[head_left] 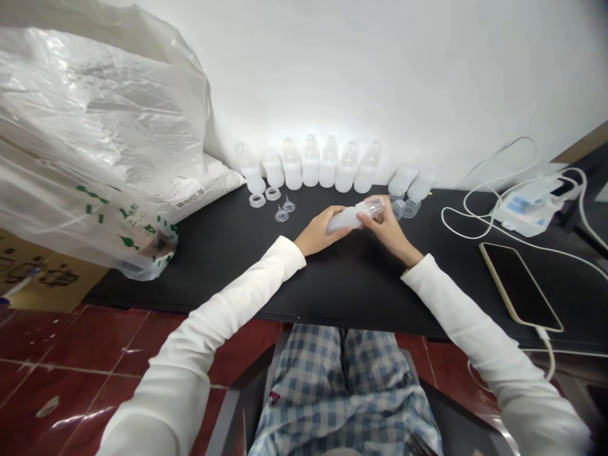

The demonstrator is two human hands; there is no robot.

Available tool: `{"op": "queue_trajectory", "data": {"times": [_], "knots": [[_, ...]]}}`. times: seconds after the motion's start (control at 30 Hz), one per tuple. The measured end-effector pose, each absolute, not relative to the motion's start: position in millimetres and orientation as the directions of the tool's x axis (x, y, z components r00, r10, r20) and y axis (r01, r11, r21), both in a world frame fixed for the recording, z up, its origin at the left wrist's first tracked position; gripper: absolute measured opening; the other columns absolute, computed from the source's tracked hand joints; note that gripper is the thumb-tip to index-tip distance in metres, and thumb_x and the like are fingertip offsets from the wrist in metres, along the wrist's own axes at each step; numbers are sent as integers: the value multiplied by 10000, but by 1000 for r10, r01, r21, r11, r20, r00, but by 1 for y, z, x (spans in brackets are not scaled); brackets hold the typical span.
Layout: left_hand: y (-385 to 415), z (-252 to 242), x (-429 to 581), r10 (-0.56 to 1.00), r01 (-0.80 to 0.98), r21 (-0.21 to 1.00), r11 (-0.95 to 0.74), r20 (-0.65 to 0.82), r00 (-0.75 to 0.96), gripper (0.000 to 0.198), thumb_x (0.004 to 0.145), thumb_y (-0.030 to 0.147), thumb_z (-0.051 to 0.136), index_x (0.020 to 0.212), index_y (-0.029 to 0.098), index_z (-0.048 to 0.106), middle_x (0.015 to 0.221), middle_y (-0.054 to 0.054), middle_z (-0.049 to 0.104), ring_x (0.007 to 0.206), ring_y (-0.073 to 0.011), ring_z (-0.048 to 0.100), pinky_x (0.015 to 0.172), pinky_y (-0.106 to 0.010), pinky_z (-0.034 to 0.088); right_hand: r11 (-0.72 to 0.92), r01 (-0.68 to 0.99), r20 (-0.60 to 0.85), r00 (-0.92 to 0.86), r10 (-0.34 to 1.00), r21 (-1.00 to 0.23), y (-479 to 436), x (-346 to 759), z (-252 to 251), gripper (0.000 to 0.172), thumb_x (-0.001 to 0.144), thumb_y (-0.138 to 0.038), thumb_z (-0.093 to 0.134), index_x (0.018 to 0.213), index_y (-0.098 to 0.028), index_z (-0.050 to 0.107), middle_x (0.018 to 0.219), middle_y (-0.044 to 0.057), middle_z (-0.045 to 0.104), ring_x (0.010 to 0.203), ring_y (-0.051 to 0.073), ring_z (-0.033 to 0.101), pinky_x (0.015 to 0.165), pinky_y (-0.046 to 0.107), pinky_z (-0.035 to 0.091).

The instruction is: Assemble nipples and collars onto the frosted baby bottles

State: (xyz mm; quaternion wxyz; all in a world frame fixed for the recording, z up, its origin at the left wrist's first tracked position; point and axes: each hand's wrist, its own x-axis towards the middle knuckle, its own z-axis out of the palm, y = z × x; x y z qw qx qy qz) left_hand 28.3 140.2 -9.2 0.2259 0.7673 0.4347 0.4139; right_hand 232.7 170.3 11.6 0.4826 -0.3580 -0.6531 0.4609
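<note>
Bottle [344, 219] mid-frame, left hand [321, 232] and right hand [388, 229] clamped on it.
Upper centre: 7 domed bottles [310, 172], 2 domeless bottles [422, 184], 2 rings [257, 204], 2 teats [282, 216], 2 clear caps [411, 209]. Bag [104, 95] fills upper left, phone [521, 285] right.

Tabletop [332, 278] free at near middle; bottle row [311, 172] blocks back; phone [521, 285], white box [529, 206] crowd right.

Ten bottles [342, 219], two rings [257, 204], two nipples [282, 216]

A white wall [380, 76] backs the black table [342, 285].
</note>
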Motion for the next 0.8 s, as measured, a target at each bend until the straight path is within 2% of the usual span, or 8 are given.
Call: {"op": "queue_trajectory", "data": {"times": [0.1, 0.17, 0.3, 0.43, 0.53, 0.6, 0.7, 0.8], "knots": [[141, -11, 27, 834, 425, 721, -547, 428, 347, 502, 986, 515, 540, 1354, 177, 491, 1363, -148, 632, 1223, -253, 642, 1057, -400, 514, 310, -10, 301, -271, 914, -951, 171, 232, 11, 602, 685, -630, 848, 1026, -288, 489, 933, -2, 569, 819, 167, 606, 670, 317, 613], [142, -13, 26, 835, 409, 734, -542, 419, 356, 511, 1015, 553, 451, 1366, 183, 472, 1377, -148, 624, 1248, -252, 630, 1074, -405, 502, 323, 4, 312, -247, 917, -947, 172, 233, 10, 616, 683, -657, 838, 1031, -289, 487, 929, 0, 597, 813, 177, 627, 652, 323, 617], [141, -13, 26, 861, 476, 718, -508, 413, 296, 468, 1063, 499, 317, 1360, 179, 488, 1321, -133, 647, 1207, -229, 639, 1045, -389, 507, 417, 83, 407, -110, 907, -905, 176, 240, 17, 694, 711, -705, 798, 1137, -316, 413, 974, 27, 640, 798, 216, 677, 623, 352, 598], [141, -9, 25, 842, 638, 577, -510, 486, 235, 389, 1066, 378, 336, 1294, 133, 535, 1153, -120, 695, 1091, -222, 655, 1020, -384, 499, 550, 283, 581, 31, 814, -786, 188, 257, 59, 612, 859, -637, 683, 1241, -323, 322, 1048, 61, 641, 848, 235, 690, 698, 379, 571], [142, -7, 25, 819, 771, 425, -475, 534, 211, 305, 1037, 272, 389, 1241, 132, 567, 1135, -121, 699, 1057, -235, 650, 970, -387, 500, 622, 428, 702, 43, 711, -656, 207, 265, 100, 590, 835, -460, 739, 1214, -285, 323, 1209, 92, 593, 772, 190, 630, 709, 373, 532], [142, -5, 24, 810, 840, 332, -429, 553, 195, 258, 1006, 213, 426, 1187, 146, 596, 1128, -118, 698, 1037, -245, 645, 931, -388, 499, 554, 561, 676, 14, 737, -615, 224, 266, 117, 535, 872, -386, 722, 1232, -286, 339, 1034, 50, 626, 720, 188, 567, 771, 382, 500], [143, -2, 23, 809, 890, 266, -370, 563, 168, 240, 984, 162, 432, 1132, 153, 621, 1118, -120, 696, 1018, -258, 638, 895, -397, 493, 418, 676, 570, 5, 821, -607, 249, 262, 124, 533, 904, -366, 727, 1259, -289, 338, 800, -14, 568, 707, 200, 530, 814, 386, 472], [143, 0, 22, 814, 909, 238, -342, 559, 160, 243, 977, 145, 435, 1120, 150, 631, 1106, -120, 694, 1002, -269, 633, 870, -402, 486, 380, 720, 527, -24, 850, -581, 266, 257, 117, 569, 917, -427, 737, 1304, -300, 339, 875, 11, 596, 811, 209, 545, 881, 399, 448]]}}
